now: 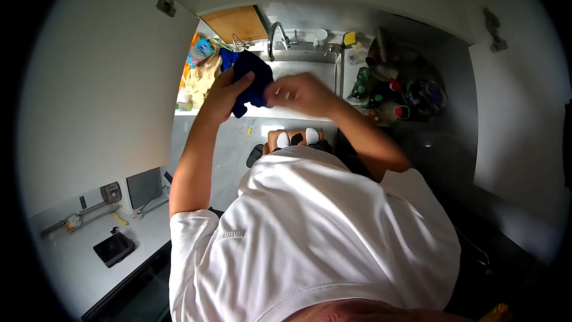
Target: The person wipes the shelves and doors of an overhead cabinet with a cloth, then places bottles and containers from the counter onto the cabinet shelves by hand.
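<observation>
Right now, a dark blue cloth [255, 74] is in the left hand [226, 94], bunched and hanging near the front edge of the sink counter. The left hand is closed on the cloth's left side, its thumb laid across the near face and pointing toward the middle. Most of the fabric spreads up and to the right of that grip, while a short end droops below it; a brighter blue part shows at the upper left.

The right hand [302, 95] is at the cloth's right edge, fingers curled toward it. That hand is blurred, so I cannot tell whether its fingertips are pinching the fabric or only beside it.

Beyond the hands lies the metal sink [338, 71], with a curved faucet [271, 39] behind it and a white mug [320, 37] near the back rim. A wooden board [237, 24] leans to the left, and bottles [375, 96] stand to the right.
</observation>
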Demonstrator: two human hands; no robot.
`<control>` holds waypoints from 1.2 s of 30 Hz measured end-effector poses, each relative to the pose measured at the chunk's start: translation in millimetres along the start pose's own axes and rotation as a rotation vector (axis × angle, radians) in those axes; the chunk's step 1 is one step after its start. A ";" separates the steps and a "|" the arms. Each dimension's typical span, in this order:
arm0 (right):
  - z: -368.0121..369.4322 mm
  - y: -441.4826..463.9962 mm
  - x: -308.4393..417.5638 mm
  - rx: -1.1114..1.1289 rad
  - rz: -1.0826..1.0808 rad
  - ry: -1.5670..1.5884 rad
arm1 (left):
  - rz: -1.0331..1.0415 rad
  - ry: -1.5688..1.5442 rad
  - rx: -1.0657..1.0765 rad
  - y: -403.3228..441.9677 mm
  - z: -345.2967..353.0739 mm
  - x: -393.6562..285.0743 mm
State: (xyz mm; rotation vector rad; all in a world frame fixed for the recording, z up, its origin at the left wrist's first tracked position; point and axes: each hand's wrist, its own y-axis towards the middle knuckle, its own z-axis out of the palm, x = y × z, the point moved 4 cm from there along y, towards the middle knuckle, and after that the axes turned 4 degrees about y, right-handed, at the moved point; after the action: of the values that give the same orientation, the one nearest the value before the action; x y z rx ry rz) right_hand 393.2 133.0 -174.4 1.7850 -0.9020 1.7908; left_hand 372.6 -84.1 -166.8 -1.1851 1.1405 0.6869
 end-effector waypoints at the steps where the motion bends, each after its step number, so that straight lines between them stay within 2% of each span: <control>1: -19.4 -0.5 -5.4 -0.283 -0.181 -0.002 | 0.003 -0.058 0.030 -11.7 4.8 -22.3; 2: -34.5 -6.9 17.1 -0.429 -0.485 -0.271 | 0.010 -0.115 0.057 -23.7 12.8 -42.3; 4: -40.1 14.4 4.1 -0.291 -0.501 0.127 | 0.000 -0.111 0.052 -35.9 13.2 -66.4; 5: -34.0 21.3 12.4 -0.097 -0.395 0.305 | -0.028 -0.027 -0.003 -41.8 9.2 -73.8; 6: -19.0 21.0 19.7 0.110 -0.274 0.465 | 0.027 0.071 0.042 -45.8 6.5 -82.8; 8: 7.8 33.0 12.7 0.325 -0.252 0.807 | 0.002 0.351 -0.018 -53.9 3.4 -108.4; 10: 17.6 36.8 12.0 0.337 -0.120 0.808 | 0.114 0.769 -0.072 -59.6 -4.5 -129.4; 12: 16.1 48.9 26.9 0.258 -0.122 0.809 | 0.160 0.899 -0.373 -89.0 -2.4 -157.2; 13: 16.8 52.8 51.5 0.159 -0.135 0.846 | 0.216 0.843 -0.497 -112.5 -0.6 -179.1; 14: 21.3 59.0 68.4 0.163 -0.215 0.935 | 0.228 0.857 -0.550 -130.8 -5.1 -192.7; 16: 21.0 74.9 117.4 0.134 -0.480 0.778 | 0.806 1.641 -1.118 -179.8 -1.5 -228.6; 17: 24.0 81.4 144.3 0.021 -0.598 0.631 | 0.780 1.762 -1.276 -200.0 -1.4 -242.4; 18: 30.0 90.2 175.1 0.013 -0.741 0.536 | 0.747 1.876 -1.434 -217.3 -4.9 -256.3; 19: 38.0 100.3 207.2 -0.063 -0.949 0.358 | 0.765 1.831 -1.627 -233.8 -14.2 -263.4; 20: 45.0 99.0 249.7 -0.183 -1.255 -0.030 | 0.786 1.776 -1.822 -249.3 -23.7 -269.9; 21: 58.3 109.9 273.0 -0.286 -1.360 -0.200 | 0.792 1.776 -1.850 -259.1 -36.9 -276.0; 23: 95.0 128.0 312.6 -0.511 -1.543 -0.455 | 0.903 1.513 -2.394 -292.8 -58.9 -279.7; 24: 115.7 130.3 326.8 -0.506 -1.573 -0.454 | 0.918 1.507 -2.423 -305.3 -63.9 -280.7; 26: 160.1 137.0 340.8 -0.378 -1.715 -0.747 | 0.920 0.828 -1.823 -320.8 -96.8 -279.8; 28: 184.2 137.5 341.5 -0.283 -1.825 -0.701 | 0.902 0.750 -1.724 -325.7 -99.4 -285.4; 30: 198.9 141.6 353.5 -0.107 -2.015 -0.862 | 1.135 0.749 -1.746 -324.4 -96.7 -284.8; 31: 190.5 150.7 385.6 -0.162 -2.134 -0.956 | 1.123 0.709 -1.714 -326.5 -97.0 -283.7; 32: 190.9 145.2 434.6 -0.380 -2.093 -0.974 | 1.102 0.671 -1.678 -327.0 -98.4 -283.5; 33: 188.9 128.0 484.3 -0.578 -1.993 -1.039 | 1.227 0.675 -1.524 -326.5 -92.4 -291.6; 34: 182.6 130.6 521.6 -0.744 -2.133 -0.896 | 1.233 0.675 -1.532 -326.6 -93.5 -292.8; 35: 178.9 134.3 560.3 -0.580 -1.848 -0.928 | 1.227 0.682 -1.517 -324.7 -94.8 -292.8; 36: 181.2 102.1 575.1 -0.908 -2.118 -0.839 | 1.220 0.690 -1.499 -325.2 -95.0 -290.8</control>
State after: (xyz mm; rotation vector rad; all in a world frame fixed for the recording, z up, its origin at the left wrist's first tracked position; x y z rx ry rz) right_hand 411.8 -141.4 371.8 1.3568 0.2570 -0.6334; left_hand 538.1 -226.8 222.5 -1.9292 2.0096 2.4905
